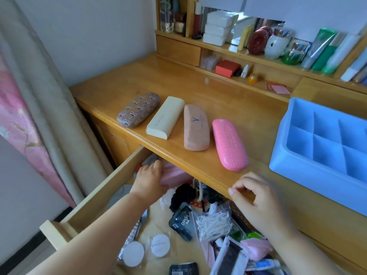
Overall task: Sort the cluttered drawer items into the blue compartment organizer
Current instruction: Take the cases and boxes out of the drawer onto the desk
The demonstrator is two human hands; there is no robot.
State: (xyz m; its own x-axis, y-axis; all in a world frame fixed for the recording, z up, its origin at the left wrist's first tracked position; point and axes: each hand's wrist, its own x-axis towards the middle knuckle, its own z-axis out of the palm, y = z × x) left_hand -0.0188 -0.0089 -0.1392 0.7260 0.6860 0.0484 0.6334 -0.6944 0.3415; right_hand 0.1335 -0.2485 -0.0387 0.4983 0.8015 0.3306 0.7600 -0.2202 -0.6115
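The left hand (148,178) reaches deep into the open wooden drawer (95,197), fingers curled on a pale pink soft case (174,175) under the desk edge, while the right hand (258,197) rests loosely curled on the wooden desktop (198,92) rim, holding nothing. Four glasses cases lie in a row on the desktop, the glossy pink hard case (229,144) nearest the empty blue compartment organizer (309,161) at the right.

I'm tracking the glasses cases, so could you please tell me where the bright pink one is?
In the head view, the bright pink case lies on the desk top, rightmost of four cases, between the salmon case and the blue organizer.
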